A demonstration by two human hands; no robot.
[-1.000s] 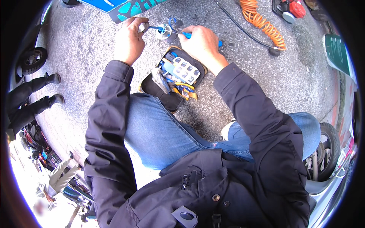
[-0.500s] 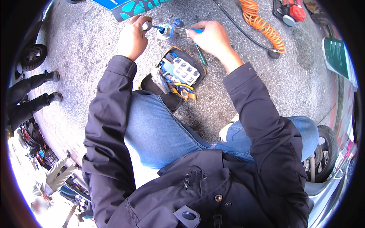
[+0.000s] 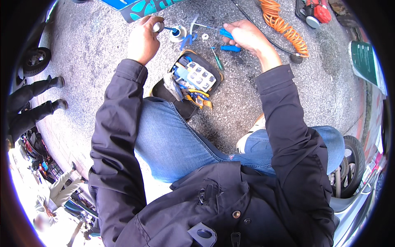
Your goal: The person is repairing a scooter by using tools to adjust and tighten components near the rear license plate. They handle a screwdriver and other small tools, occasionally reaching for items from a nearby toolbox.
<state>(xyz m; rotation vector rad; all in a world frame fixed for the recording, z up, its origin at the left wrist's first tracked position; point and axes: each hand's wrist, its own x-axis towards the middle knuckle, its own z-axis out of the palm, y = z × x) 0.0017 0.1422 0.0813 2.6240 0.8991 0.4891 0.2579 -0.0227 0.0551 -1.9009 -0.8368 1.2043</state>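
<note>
My left hand [image 3: 144, 40] is closed on a round silver cap [image 3: 156, 27]. A blue stem [image 3: 168, 29] runs from it to the dark mouth of a small can [image 3: 177, 34] on the ground. My right hand [image 3: 246, 36] grips the blue handle [image 3: 224, 33] of a thin-shafted tool, level above the ground right of the can. A limp strip, pale above and blue below [image 3: 188, 40], hangs at the shaft's tip. Under that hand lies a second blue-handled tool [image 3: 231, 48]. A green-handled screwdriver [image 3: 218, 63] and a small white ring-shaped piece [image 3: 205, 37] lie nearby.
An open tool case [image 3: 218, 75] with a white tray, pliers and other tools sits by my left knee. Beyond are an orange coiled hose [image 3: 284, 25] and a red machine [image 3: 317, 13]. A person's legs [image 3: 35, 96] show at left, a wheel [image 3: 352, 166] at lower right.
My right hand has moved right with the tool, drawing the strip off the can. The second blue-handled tool and white piece have come into sight. My left hand stays put.
</note>
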